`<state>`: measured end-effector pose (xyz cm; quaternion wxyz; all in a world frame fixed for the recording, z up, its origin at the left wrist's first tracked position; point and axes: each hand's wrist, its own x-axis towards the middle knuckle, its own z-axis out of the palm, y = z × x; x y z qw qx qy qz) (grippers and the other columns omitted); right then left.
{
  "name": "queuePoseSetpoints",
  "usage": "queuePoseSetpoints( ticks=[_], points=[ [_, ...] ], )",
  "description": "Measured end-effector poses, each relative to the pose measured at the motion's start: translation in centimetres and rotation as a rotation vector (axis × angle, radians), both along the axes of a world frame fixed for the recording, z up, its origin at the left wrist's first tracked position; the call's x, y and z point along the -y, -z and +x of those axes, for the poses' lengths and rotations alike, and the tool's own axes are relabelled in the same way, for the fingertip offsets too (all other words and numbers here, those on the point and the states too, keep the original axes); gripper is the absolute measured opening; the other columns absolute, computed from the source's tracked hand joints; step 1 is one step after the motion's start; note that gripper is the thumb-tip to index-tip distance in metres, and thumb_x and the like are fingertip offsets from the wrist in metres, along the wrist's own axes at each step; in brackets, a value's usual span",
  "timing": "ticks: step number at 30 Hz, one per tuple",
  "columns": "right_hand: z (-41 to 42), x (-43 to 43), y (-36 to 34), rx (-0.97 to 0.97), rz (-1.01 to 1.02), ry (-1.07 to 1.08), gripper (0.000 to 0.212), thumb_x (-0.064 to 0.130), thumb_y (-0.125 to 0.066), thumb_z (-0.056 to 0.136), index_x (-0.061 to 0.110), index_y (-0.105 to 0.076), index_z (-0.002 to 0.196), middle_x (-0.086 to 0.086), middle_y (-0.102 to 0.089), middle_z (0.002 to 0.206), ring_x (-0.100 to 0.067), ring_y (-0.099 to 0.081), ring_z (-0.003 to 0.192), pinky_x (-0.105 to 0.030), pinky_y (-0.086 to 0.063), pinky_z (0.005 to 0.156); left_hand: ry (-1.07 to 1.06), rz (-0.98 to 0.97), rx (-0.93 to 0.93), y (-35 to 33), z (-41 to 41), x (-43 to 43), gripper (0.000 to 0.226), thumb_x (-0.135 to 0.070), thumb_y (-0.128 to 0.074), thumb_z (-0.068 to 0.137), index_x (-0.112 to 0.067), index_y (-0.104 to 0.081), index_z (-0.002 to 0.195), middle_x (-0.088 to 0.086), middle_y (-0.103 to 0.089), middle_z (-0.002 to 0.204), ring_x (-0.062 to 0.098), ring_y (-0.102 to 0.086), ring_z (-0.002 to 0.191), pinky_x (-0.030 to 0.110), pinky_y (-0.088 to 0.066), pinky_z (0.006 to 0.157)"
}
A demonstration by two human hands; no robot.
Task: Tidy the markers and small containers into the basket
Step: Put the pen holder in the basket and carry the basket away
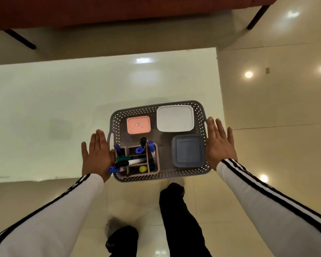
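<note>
Down at the bottom, the person's legs [174,210] stand on a glossy tiled floor [267,145], close up to the near edge of the table [63,108]. Both sleeves reach forward. The left hand [98,156] and right hand [220,145] are flat with fingers straight, one on each side of the basket [156,106] and gripping nothing. Whether the palms are actually pressing the walls, I cannot tell.

The basket looks fully loaded. The holder [157,162] full of markers [135,161] is in the near left corner, the blue-grey box [188,151] near right, the orange box [138,125] far left and the white box [175,118] far right, all with lids on.

Here is the worry: the basket's near rim sits right at the table's near edge, directly above the legs. Any tug toward the body could tip it onto the floor. A flat-palmed squeeze could also slip on the lattice walls, and the side handles would be safer. One blue-capped marker [113,169] pokes out over the left rim, just beside the left hand, so a nudge there could flick it out. The upright markers could spill if the basket tilts.

As for room, the table's right edge runs just beyond the right hand, so there is little margin that way. To the left and farther back the tabletop is wide and open, which makes pushing away the safe direction. Beyond the table is a red-brown seat [119,10] on black legs, well apart from everything.
</note>
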<state>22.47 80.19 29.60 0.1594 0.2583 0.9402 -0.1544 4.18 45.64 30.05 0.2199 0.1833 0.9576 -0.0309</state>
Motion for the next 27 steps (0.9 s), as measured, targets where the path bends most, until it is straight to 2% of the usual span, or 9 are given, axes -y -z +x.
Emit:
queuePoseSetpoints(
  ticks=[2,5,9,10,12,15,20,24,27],
  points=[
    [-0.5,4.0,-0.4,-0.014,-0.005,-0.043,0.07,0.034,-0.026,0.101,0.019,0.017,0.154,0.006,0.009,0.163,-0.016,0.019,0.149,-0.047,0.011,0.12,-0.008,-0.03,-0.023,-0.7,0.6,4.6,0.068,-0.034,-0.026,0.102,-0.004,0.008,0.153,0.012,0.001,0.164,0.023,0.003,0.151,0.048,0.004,0.121],
    [-1.0,11.2,-1.0,-0.022,-0.002,-0.094,0.077,0.023,-0.034,0.099,0.021,0.021,0.153,0.004,0.008,0.164,-0.015,0.022,0.148,-0.048,0.01,0.121,-0.016,-0.054,-0.026,-1.9,1.4,12.5,0.068,-0.029,-0.027,0.101,-0.001,0.005,0.153,0.012,0.002,0.164,0.023,0.003,0.151,0.051,0.0,0.121],
    [-1.0,22.2,-2.0,-0.026,-0.021,-0.121,0.081,0.014,-0.033,0.094,0.021,0.023,0.152,0.004,0.006,0.165,-0.015,0.022,0.148,-0.048,0.01,0.121,0.069,-0.094,0.001,-3.7,2.9,23.4,0.055,-0.028,-0.046,0.097,-0.005,-0.038,0.145,0.013,0.001,0.163,0.028,0.0,0.151,0.055,0.002,0.119],
    [-0.8,25.2,-2.0,-0.029,-0.015,-0.12,0.08,0.015,-0.032,0.095,0.021,0.023,0.151,0.004,0.004,0.165,-0.015,0.021,0.148,-0.048,0.009,0.121,0.093,-0.105,0.007,-4.0,3.0,26.3,0.053,-0.031,-0.046,0.097,-0.008,-0.04,0.145,0.012,0.005,0.164,0.028,0.004,0.151,0.055,0.004,0.118],
    [-0.5,31.0,-2.1,-0.029,0.003,-0.107,0.075,0.018,-0.031,0.098,0.021,0.02,0.153,0.004,0.0,0.165,-0.015,0.019,0.149,-0.049,0.009,0.12,0.108,-0.132,0.009,-4.1,3.2,31.8,0.056,-0.036,-0.038,0.098,-0.012,-0.034,0.148,0.009,0.011,0.163,0.026,0.012,0.15,0.055,0.009,0.118],
    [0.3,40.3,-2.3,0.037,-0.019,-0.094,0.07,0.021,-0.028,0.099,0.02,0.015,0.154,0.003,0.003,0.165,-0.015,0.018,0.149,-0.048,0.01,0.12,0.072,-0.149,0.048,-4.6,4.0,40.4,0.063,-0.039,-0.036,0.097,-0.009,-0.025,0.152,0.006,0.009,0.164,0.024,0.012,0.15,0.056,0.006,0.119],
    [2.1,51.5,-1.1,0.079,-0.031,-0.078,0.074,0.022,-0.031,0.097,0.021,0.017,0.154,0.003,0.006,0.165,-0.016,0.016,0.15,-0.047,0.009,0.121,0.155,-0.14,0.088,-4.3,4.9,51.0,0.068,-0.049,-0.049,0.093,-0.014,-0.033,0.149,0.008,0.011,0.164,0.026,0.012,0.15,0.055,0.006,0.119],
    [3.2,56.6,1.3,0.142,-0.053,-0.085,0.081,0.012,-0.031,0.091,0.022,0.023,0.151,0.005,0.009,0.164,-0.015,0.016,0.15,-0.043,0.008,0.121,0.088,-0.114,0.159,-1.9,5.5,56.4,0.088,-0.053,-0.046,0.093,-0.009,-0.001,0.155,0.006,0.01,0.164,0.021,0.014,0.149,0.055,0.004,0.12],
    [3.3,58.9,3.8,0.158,-0.058,-0.09,0.083,0.011,-0.032,0.09,0.022,0.025,0.149,0.004,0.008,0.165,-0.015,0.014,0.15,-0.04,0.006,0.122,0.084,-0.089,0.179,0.6,5.1,58.5,0.098,-0.059,-0.049,0.09,-0.013,0.009,0.154,0.003,0.013,0.163,0.021,0.018,0.148,0.053,0.008,0.12]
  ],
)
